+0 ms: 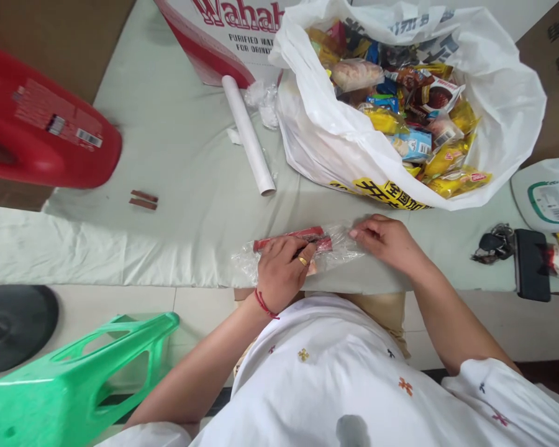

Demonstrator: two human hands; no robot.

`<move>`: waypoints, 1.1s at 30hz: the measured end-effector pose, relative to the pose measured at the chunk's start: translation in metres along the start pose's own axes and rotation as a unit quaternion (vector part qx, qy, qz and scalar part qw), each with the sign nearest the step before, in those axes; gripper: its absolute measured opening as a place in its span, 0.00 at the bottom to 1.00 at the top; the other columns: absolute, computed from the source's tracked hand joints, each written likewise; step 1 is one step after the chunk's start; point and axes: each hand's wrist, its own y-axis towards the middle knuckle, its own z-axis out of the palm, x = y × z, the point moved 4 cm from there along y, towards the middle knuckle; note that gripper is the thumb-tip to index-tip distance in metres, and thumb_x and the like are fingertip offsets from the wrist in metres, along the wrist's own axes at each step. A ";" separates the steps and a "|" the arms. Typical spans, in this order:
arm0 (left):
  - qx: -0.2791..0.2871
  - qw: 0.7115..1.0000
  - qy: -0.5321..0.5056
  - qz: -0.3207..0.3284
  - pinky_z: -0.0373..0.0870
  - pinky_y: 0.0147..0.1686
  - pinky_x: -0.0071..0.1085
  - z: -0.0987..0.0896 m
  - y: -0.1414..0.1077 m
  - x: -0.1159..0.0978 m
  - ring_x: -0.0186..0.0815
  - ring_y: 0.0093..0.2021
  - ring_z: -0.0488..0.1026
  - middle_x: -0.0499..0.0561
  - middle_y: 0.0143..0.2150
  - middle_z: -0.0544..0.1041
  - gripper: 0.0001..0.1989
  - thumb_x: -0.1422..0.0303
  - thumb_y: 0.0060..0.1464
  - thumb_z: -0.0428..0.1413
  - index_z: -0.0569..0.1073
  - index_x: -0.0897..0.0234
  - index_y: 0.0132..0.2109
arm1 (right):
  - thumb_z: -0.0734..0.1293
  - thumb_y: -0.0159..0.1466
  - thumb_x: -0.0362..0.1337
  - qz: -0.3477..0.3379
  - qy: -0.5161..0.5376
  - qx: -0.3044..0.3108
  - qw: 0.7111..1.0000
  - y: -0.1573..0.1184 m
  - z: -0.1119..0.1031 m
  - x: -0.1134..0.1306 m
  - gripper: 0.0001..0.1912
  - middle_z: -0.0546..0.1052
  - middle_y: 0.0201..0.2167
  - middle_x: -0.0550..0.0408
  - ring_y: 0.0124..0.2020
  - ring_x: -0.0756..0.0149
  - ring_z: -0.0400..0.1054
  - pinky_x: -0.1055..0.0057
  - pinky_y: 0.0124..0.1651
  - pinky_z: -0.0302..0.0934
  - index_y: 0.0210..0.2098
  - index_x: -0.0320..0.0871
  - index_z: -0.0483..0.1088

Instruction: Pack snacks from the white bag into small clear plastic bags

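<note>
Pale green cloth covers the work surface. Well to the left of the left hand stands a red container; nearer lie two brown strips, side by side. A white roll lies beyond the left hand, outside the working area. The left hand is palm-down, fingers bent over red strips on clear film, apparently to steady them; closure of its grip cannot be told. Right of it, the right hand has curled fingers at the film's right end, likely to control that edge; a pinch cannot be confirmed. Beyond the right hand, a white bag stands open, exposing its packets; farther right lies a black phone.
</note>
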 end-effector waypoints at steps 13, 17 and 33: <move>-0.013 1.000 0.006 0.020 0.68 0.48 0.39 -0.002 0.003 -0.003 0.41 0.46 0.76 0.51 0.42 0.82 0.11 0.73 0.67 0.54 0.79 0.54 0.49 | 0.80 0.51 0.54 0.193 0.337 0.104 0.916 0.006 0.015 -0.003 0.25 0.67 0.21 0.65 0.20 0.75 0.50 0.74 0.24 0.44 0.30 0.45 0.67; -0.019 0.999 0.018 0.033 0.68 0.48 0.39 -0.003 0.003 -0.004 0.41 0.46 0.75 0.51 0.43 0.83 0.11 0.74 0.66 0.55 0.79 0.55 0.48 | 0.81 0.48 0.55 0.195 0.252 0.000 0.948 -0.002 0.003 -0.030 0.26 0.72 0.24 0.60 0.25 0.70 0.60 0.72 0.29 0.53 0.29 0.45 0.68; -0.023 0.998 0.035 0.048 0.67 0.49 0.39 -0.004 0.004 -0.007 0.41 0.45 0.74 0.52 0.43 0.83 0.09 0.74 0.66 0.57 0.79 0.59 0.48 | 0.69 0.65 0.50 0.010 0.006 -0.061 0.998 0.004 0.024 0.015 0.15 0.75 0.41 0.47 0.46 0.54 0.68 0.56 0.55 0.63 0.33 0.45 0.74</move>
